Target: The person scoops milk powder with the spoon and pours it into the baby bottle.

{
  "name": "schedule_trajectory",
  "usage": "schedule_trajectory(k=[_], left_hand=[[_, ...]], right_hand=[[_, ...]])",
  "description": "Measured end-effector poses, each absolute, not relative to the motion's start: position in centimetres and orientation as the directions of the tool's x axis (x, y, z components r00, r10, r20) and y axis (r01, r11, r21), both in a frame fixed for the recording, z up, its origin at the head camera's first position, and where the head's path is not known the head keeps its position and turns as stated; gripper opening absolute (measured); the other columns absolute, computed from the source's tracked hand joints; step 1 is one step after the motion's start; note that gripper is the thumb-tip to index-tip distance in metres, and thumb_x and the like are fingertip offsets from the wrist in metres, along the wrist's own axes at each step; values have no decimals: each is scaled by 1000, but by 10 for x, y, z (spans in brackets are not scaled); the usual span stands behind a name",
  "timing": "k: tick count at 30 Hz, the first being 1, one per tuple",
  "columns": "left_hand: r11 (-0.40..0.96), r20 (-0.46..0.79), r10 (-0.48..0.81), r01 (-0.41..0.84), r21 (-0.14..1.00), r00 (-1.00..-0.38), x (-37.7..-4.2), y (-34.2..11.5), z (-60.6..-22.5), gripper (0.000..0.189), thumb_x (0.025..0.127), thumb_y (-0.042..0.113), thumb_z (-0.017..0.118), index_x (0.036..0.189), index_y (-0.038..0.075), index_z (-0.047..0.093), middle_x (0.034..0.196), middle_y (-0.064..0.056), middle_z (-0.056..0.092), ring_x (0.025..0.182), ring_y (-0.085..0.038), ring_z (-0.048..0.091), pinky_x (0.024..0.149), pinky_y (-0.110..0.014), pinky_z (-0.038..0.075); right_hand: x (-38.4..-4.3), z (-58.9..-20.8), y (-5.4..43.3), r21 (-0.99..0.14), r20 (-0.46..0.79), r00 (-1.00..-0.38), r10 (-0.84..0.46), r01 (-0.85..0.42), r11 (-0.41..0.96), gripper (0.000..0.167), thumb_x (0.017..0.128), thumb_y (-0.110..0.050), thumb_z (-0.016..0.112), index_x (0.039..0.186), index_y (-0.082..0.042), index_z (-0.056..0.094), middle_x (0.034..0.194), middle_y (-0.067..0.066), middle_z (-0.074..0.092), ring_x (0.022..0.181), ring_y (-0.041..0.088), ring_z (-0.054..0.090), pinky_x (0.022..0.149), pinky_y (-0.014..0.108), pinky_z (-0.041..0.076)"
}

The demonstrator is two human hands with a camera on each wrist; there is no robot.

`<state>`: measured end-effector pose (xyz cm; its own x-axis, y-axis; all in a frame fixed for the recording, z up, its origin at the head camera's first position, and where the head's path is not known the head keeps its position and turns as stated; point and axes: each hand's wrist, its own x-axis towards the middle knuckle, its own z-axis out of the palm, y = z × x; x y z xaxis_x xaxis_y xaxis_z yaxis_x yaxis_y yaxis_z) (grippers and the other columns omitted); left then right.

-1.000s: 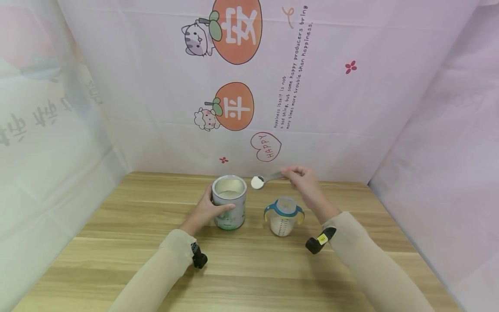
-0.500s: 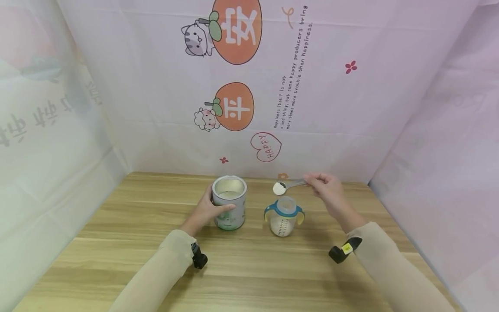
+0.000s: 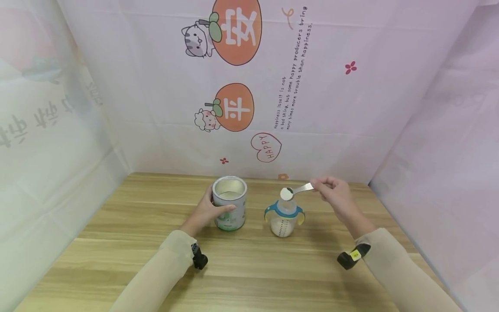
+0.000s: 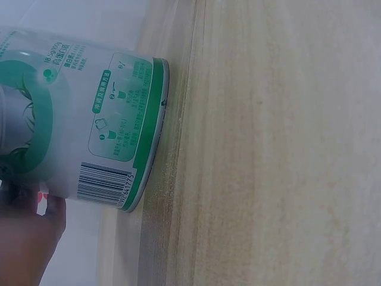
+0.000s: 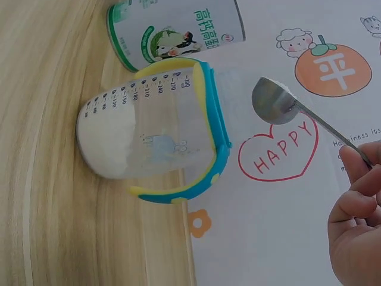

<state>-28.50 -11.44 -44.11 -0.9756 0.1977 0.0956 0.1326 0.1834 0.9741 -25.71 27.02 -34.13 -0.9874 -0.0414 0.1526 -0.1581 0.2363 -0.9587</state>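
Observation:
My left hand point(image 3: 208, 211) grips an open milk powder can point(image 3: 231, 212) from its left side, thumb across the front. Pale powder shows inside the can; its green-and-white label with a barcode fills part of the left wrist view. Between thumb and fingers, my right hand point(image 3: 336, 195) pinches the handle of a metal measuring spoon point(image 5: 277, 102) heaped with white powder. The spoon's bowl is just above the mouth of a clear baby bottle point(image 5: 164, 131). That bottle stands upright without a lid, has a blue collar with two blue-and-yellow handles, and holds white powder at the bottom.
The can and bottle stand side by side on a wooden table point(image 3: 249, 268), a small gap between them. A printed white cloth point(image 3: 327, 108) hangs behind the table's back edge, and pale cloths enclose both sides.
My right hand has carried the powder-filled spoon rightward from beside the can to above the bottle's mouth, dipping slightly at the end. My left hand and the can stay in place.

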Motion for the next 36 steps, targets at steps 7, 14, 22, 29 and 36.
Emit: schedule_trajectory(k=[7,14,22,29,36], left_hand=[[151,86,199,117,982,-976,-284,-114,-441,102,77,35,89,155,25,23,150,-13,42,139,-34,38,114,-58,27],[154,62,207,95,983,-976,-286,-113,-440,103,82,24,86,158,18,18,153,-19,36,142,-38,34,115,-60,25],[142,83,201,113,983,-976,-285,-114,-442,101,80,29,87,156,24,21,151,-15,40,140,-35,37,115,-58,26],[148,95,191,125,981,-977,-281,-112,-439,101,78,33,89,155,25,24,148,-12,43,138,-34,39,114,-58,28],[147,93,194,123,982,-977,-283,-113,-440,102,77,33,89,155,25,24,149,-12,43,139,-34,39,114,-58,29]], right_hand=[[-254,-346,272,-910,182,-983,-11,-172,378,36,97,-35,68,106,0,67,88,-4,71,67,8,47,62,23,42],[-250,-351,272,-870,237,-971,-25,-224,439,42,98,-39,66,109,2,67,97,13,71,75,12,53,65,25,41],[-243,-354,269,-758,410,-908,-85,-391,522,28,98,-32,68,100,-4,72,83,8,69,61,13,48,49,24,38],[-241,-361,266,-575,581,-797,-165,-546,609,9,94,-20,73,92,-12,73,69,-1,63,54,11,48,44,21,38],[-241,-365,265,-339,728,-622,-289,-692,637,9,87,-7,79,89,-13,73,66,-12,57,53,5,45,44,16,34]])
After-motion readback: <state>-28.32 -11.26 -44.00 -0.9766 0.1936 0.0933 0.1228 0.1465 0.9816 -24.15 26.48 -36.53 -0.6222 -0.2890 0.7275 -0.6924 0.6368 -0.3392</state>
